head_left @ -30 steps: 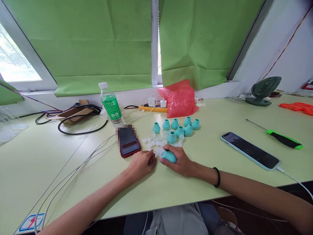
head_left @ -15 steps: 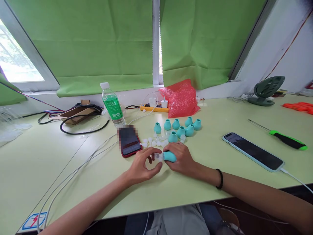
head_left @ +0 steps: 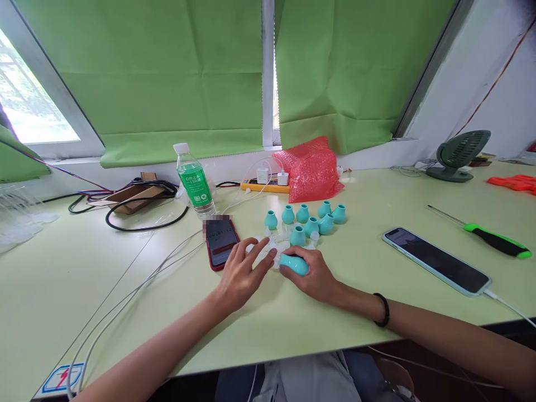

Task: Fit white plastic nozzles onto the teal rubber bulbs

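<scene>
My right hand (head_left: 312,273) is closed around a turquoise rubber bulb (head_left: 295,264) that lies on its side, its neck pointing left. A clear plastic piece (head_left: 277,260) shows at the neck, partly covered by fingers. My left hand (head_left: 245,273) reaches over small white plastic pieces (head_left: 280,241) with its fingers spread and apart; I make out nothing in its grasp. Behind the hands several more turquoise bulbs (head_left: 311,225) stand in a loose group, necks up.
A red-cased phone (head_left: 221,245) lies left of the hands. Behind are a water bottle (head_left: 196,187), a power strip (head_left: 251,186) and a red bubble-wrap bag (head_left: 314,173). To the right lie another phone (head_left: 435,262), a screwdriver (head_left: 494,237) and a small fan (head_left: 460,156).
My left hand has moved away from the clear piece at the bulb's neck and spread its fingers over the white pieces. My right hand keeps the bulb, now turned slightly.
</scene>
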Available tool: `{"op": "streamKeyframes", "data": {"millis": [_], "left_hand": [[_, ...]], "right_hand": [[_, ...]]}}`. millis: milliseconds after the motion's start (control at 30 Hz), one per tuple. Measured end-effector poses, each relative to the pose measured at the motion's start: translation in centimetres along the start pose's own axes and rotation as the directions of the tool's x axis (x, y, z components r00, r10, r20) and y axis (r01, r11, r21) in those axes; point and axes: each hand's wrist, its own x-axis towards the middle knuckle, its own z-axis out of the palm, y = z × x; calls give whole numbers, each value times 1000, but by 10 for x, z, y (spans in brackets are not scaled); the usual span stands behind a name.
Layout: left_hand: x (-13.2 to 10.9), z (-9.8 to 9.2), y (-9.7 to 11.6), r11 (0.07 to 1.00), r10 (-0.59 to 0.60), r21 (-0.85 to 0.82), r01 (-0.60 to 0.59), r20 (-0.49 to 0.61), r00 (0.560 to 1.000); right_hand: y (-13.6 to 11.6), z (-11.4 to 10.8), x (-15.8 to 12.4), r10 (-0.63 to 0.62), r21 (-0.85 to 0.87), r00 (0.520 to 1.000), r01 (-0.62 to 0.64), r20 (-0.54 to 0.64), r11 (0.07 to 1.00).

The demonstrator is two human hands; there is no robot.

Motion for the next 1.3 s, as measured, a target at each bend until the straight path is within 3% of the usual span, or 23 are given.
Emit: {"op": "streamKeyframes", "data": {"millis": [167,333,467,633,767,933,1100,1300], "left_hand": [[-4,2,3,997,75,4,-75,-61,995],[-3,4,2,994,-5,-111,-2,-71,997],[-2,4,-2,978,-84,-193,83,3,996],[-5,4,0,999,22,31,-24,74,997],[-4,2,4,983,57,165,-85,165,985],[2,0,7,995,-94,25,92,104,990],[4,-4,9,954,-254,-147,263,73,964],[-2,9,7,946,-265,-81,313,358,895]], "right_hand": [[-3,1,-1,44,-16,999,-44,8,999],[-2,3,-2,3,-95,1000,-6,-26,995],[2,4,-1,-82,-212,995,69,-51,975],[9,7,-1,-219,-320,972,183,-81,930],[8,8,-2,-222,-296,971,186,-92,937],[3,2,3,-84,-128,992,71,-99,989],[7,-3,9,33,18,989,-31,-147,999],[6,-3,10,-11,90,985,27,-175,996]]}}
